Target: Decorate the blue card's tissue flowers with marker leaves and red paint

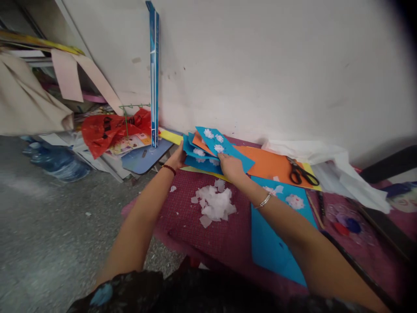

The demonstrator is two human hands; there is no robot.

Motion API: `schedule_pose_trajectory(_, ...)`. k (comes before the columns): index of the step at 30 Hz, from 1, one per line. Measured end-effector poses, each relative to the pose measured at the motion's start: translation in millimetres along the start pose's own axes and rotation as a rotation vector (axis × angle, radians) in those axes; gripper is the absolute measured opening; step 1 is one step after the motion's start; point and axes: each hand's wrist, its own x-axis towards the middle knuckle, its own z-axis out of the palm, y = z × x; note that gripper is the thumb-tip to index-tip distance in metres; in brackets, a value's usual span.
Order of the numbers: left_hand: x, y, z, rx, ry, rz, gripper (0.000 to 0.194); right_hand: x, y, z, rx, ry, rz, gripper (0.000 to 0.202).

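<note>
My left hand (177, 156) grips the left edge of several blue cards (205, 163) decorated with white crumpled-paper tufts. My right hand (230, 166) is closed on the near edge of the top blue card (239, 155), which is tilted and carries three white tufts. A bit of orange paper (200, 141) shows between the cards. Below the hands, a pile of torn white tissue paper (215, 203) lies on the dark red tablecloth (182, 217). Under my right forearm is a large blue sheet (273, 243) with white tufts near its top. My fingertips are partly hidden by the cards.
Black-handled scissors (301, 171) rest on orange sheets (260, 163) to the right. Beyond them are white tissue (293, 150) and a paint palette (348, 224). A tall blue box (154, 78) stands by the wall on a blue stool (146, 156), near a red plastic bag (110, 128).
</note>
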Motion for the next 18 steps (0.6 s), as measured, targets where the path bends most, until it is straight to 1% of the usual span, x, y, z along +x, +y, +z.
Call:
schedule_pose_trajectory(2, -6, 7, 5.4, -0.055, 0.039, -0.019, 0.081, -9, 1, 8, 0.016, -0.020, -0.064, 0.047)
schedule_pose_trajectory(4, -12, 13, 9.2, -0.104, 0.083, -0.032, 0.077, -17, 8, 14, 0.037, -0.046, -0.141, 0.052)
schedule_pose_trajectory(6, -16, 16, 11.1, -0.106, 0.114, -0.038, 0.071, -23, 21, 20, 0.058, -0.070, -0.209, 0.057)
schedule_pose_trajectory(8, -17, 18, 11.5, -0.072, 0.140, -0.045, 0.064, -28, 36, 25, 0.074, -0.081, -0.230, 0.058)
schedule_pose_trajectory(11, -13, 16, 10.5, -0.030, 0.182, -0.049, 0.056, -30, 59, 33, 0.089, -0.068, -0.169, 0.060)
schedule_pose_trajectory(14, -7, 12, 6.4, -0.001, 0.235, -0.020, 0.052, -28, 75, 39, 0.115, -0.037, -0.078, 0.054)
schedule_pose_trajectory(16, -4, 10, 2.0, 0.045, 0.297, 0.014, 0.050, -25, 76, 40, 0.139, -0.002, -0.035, 0.049)
schedule_pose_trajectory(18, -1, 7, -2.9, 0.103, 0.356, 0.036, 0.050, -21, 68, 40, 0.164, 0.038, -0.032, 0.051)
